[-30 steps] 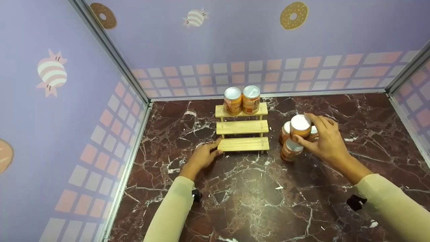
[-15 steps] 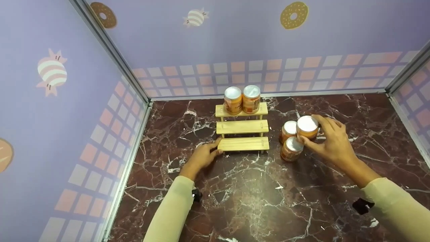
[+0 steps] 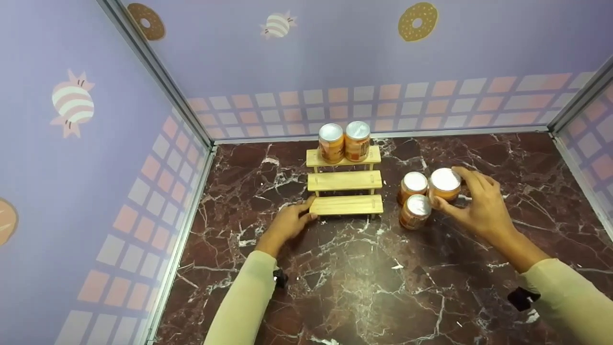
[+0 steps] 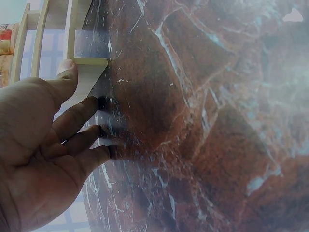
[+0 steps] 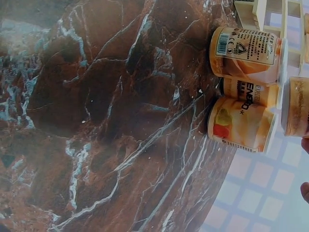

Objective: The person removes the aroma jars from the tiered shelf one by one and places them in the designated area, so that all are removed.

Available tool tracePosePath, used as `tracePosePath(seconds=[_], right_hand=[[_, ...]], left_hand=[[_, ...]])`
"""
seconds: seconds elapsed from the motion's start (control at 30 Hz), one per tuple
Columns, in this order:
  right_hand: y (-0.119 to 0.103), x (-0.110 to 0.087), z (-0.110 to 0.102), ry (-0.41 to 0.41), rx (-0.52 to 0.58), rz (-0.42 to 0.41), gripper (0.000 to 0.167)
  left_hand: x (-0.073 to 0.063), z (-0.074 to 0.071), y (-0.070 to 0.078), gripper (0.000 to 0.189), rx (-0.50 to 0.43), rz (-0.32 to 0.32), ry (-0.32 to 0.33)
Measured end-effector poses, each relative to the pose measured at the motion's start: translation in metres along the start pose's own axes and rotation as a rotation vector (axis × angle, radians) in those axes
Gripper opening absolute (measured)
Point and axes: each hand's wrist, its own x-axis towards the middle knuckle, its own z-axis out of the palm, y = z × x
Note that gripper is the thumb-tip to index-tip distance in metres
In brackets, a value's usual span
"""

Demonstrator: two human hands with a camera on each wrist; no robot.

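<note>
My right hand [image 3: 481, 206] grips an orange can [image 3: 445, 184] with a silver lid between thumb and fingers. The right wrist view shows this held can [image 5: 296, 106] higher than three similar cans standing close together. Of those, a rear can [image 3: 413, 187] and a front can [image 3: 415, 212] show in the head view; a third can [image 5: 241, 124] is hidden there. My left hand [image 3: 289, 221] pinches the left end of the lowest step of a three-step wooden rack [image 3: 346, 205]. Its other fingers [image 4: 79, 116] reach down to the tabletop in the left wrist view.
Two more orange cans, a left can [image 3: 331, 143] and a right can [image 3: 357, 142], stand side by side on the top step. Dark red marbled tabletop [image 3: 364, 287] lies under everything. Purple patterned walls [image 3: 306, 62] enclose the back and sides.
My right hand has carried its can rightward and slightly nearer to me, uncovering more of the rear standing can. My left hand and the rack have stayed put.
</note>
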Motion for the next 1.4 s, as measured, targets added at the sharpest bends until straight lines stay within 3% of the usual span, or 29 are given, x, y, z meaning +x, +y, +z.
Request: tracePosePath(seconds=[0.43,0.97,1.23,1.4], right_hand=[[0.006,-0.005,-0.005,-0.006,-0.003,0.014,0.085],[0.013,-0.019,-0.002,-0.05,-0.015,0.095,0.082],[0.022,-0.028,0.005,-0.035,-0.007,0.057,0.08],[0.024,-0.034,0.009,-0.059,-0.007,0.08,0.078]], left_hand=[[-0.004,-0.005,0.006,0.067,-0.052,-0.022,-0.015],[0.001,0.0,-0.001,0.069,0.018,0.005,-0.013],[0.001,-0.001,0.001,0.067,0.021,-0.012,-0.019],[0.002,-0.001,0.001,0.068,0.027,-0.018,-0.025]])
